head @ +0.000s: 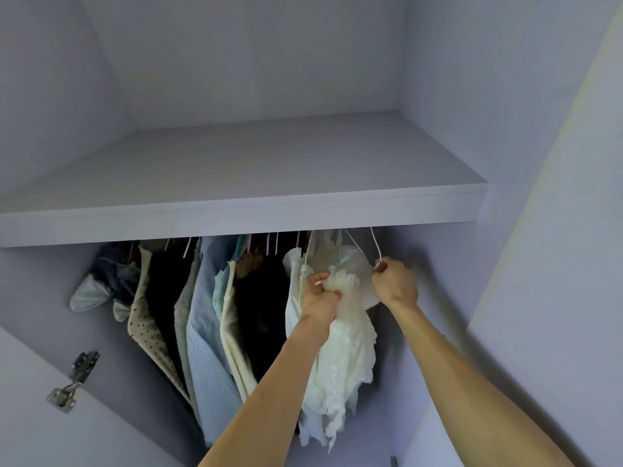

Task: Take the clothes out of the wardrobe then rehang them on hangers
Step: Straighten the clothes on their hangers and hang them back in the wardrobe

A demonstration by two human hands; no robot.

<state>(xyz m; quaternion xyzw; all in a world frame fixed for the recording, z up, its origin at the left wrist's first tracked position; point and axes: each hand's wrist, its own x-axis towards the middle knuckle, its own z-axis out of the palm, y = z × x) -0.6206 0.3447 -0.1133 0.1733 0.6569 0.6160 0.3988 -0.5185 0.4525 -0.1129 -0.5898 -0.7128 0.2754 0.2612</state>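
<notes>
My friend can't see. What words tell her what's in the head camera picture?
The left hand grips the top of a frilly white garment in a wardrobe while the right hand pinches a thin white hanger beside it. More clothes hang in a row to their left, under a shelf.

a white lacy dress (344,358) hangs down below the right end of the shelf (236,210). it is soft and crumpled, and its top is bunched up in the left hand (320,294). a thin white hanger (376,244) goes up from it, under the shelf edge. the right hand (396,281) pinches one end of its wire. more clothes hang close together under the middle of the shelf: a cream top (236,342), a black piece (261,315), a blue striped shirt (205,348) and a tan piece with dark dots (148,332).
</notes>
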